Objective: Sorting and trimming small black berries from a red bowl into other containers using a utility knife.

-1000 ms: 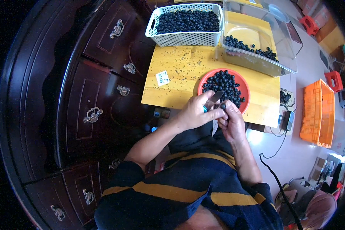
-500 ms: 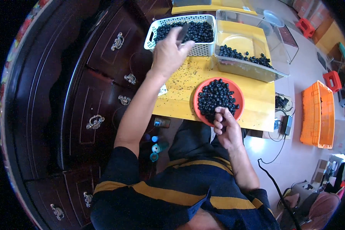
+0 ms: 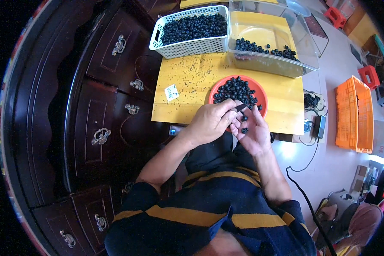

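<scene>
My left hand [image 3: 210,121] is closed around a short, dark, blade-like tool [image 3: 241,107], whose tip reaches over the fingers of my right hand [image 3: 257,135]. Palm up, my right hand curls loosely around a few small round black pieces [image 3: 244,130], which look like berries or beads. Both hands meet at the near rim of an orange-red plate [image 3: 264,96]. A heap of similar black pieces [image 3: 235,88] lies on that plate. What the left fingertips press on is partly hidden.
A white perforated basket [image 3: 192,48] full of black pieces stands at the back left of the yellow table [image 3: 187,106]. Beside it, a clear plastic bin [image 3: 269,66] holds some more. Dark crumbs and a white card [image 3: 171,92] lie on the tabletop. An orange crate [image 3: 354,115] stands on the floor.
My left hand has come back from above the white basket to my right hand, bringing the dark tool. My right hand has turned palm up, showing black pieces in it.
</scene>
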Demonstrator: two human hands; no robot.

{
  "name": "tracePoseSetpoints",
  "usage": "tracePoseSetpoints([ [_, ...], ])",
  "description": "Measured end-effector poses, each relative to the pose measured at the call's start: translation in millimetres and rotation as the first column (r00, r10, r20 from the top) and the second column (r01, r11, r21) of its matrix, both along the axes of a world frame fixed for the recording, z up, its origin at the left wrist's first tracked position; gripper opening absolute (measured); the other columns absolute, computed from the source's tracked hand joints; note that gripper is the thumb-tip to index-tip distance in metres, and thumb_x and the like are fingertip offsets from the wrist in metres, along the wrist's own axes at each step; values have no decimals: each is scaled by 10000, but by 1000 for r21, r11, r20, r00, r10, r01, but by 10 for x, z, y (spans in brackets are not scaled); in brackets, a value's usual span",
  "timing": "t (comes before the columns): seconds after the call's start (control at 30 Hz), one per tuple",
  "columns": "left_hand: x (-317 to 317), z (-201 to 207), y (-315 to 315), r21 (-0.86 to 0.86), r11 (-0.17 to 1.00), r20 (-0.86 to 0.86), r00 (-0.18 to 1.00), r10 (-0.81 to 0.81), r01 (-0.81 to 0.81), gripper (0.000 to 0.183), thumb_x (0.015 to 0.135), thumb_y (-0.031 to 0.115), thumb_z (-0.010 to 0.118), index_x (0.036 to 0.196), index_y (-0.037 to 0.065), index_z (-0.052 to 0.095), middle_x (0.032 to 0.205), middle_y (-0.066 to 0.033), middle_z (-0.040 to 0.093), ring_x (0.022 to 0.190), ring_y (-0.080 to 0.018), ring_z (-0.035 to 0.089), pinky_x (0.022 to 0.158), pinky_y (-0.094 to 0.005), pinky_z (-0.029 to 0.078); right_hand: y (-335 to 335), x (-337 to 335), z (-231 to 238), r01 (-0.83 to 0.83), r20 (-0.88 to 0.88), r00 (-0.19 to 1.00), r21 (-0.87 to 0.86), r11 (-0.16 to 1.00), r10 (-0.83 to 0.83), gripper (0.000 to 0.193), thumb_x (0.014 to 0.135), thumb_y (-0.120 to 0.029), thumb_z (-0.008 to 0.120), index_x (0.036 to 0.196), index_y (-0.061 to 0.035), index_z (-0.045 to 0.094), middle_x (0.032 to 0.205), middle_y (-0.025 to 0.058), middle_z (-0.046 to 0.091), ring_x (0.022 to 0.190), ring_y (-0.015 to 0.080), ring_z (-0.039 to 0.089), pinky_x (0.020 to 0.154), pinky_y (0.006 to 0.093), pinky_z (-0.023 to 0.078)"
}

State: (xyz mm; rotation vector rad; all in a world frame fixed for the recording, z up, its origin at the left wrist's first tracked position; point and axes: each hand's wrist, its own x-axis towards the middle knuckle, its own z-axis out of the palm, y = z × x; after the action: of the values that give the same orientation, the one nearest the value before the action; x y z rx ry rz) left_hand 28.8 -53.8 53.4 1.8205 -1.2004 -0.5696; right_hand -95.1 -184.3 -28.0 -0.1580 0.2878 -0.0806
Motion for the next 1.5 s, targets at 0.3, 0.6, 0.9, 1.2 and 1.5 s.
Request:
tracePoseSetpoints([
  [0.3,-143,-261,9,125,991,363,932,-1,-47,293,909,240,696,1182,141,655,910,-87,754,816,-291,743,714,-430,581,128,-14,59,-47,-25,999,-72,996,45,616,1083,-530,345,1442,-64,526,1451,127,572,1319,251,545,1083,420,434],
  [0.6,-206,-254,156,32,990,-35,990,135,-134,241,896,173,724,1092,43,673,787,-127,733,678,-267,737,614,-408,575,287,-90,61,-31,-96,995,-124,992,19,462,1073,-446,465,1346,-92,585,1285,60,651,1133,190,616,958,357,490],
  [0.9,-334,-360,345,-255,934,-245,951,189,-252,228,936,33,711,1157,-18,688,779,5,700,680,-39,627,614,-232,510,370,-178,42,-112,-50,993,-62,992,109,231,1051,-312,583,1179,-121,608,913,-46,595,640,43,464,468,169,349],
  [1.2,-408,-282,364,-461,870,137,954,267,-177,279,861,4,744,1138,38,731,783,-80,713,623,-172,680,590,-306,546,468,-208,125,-36,-61,998,-217,976,23,198,1047,-317,598,1097,-127,625,814,-55,539,562,11,377,452,160,289],
  [1.5,-413,-354,451,-499,860,233,939,253,-108,211,828,30,804,1020,29,717,787,-93,710,638,-201,697,575,-309,544,488,-289,96,-25,-17,1000,-288,957,21,226,1028,-333,629,1101,-119,615,823,-50,541,578,19,378,465,162,279],
])
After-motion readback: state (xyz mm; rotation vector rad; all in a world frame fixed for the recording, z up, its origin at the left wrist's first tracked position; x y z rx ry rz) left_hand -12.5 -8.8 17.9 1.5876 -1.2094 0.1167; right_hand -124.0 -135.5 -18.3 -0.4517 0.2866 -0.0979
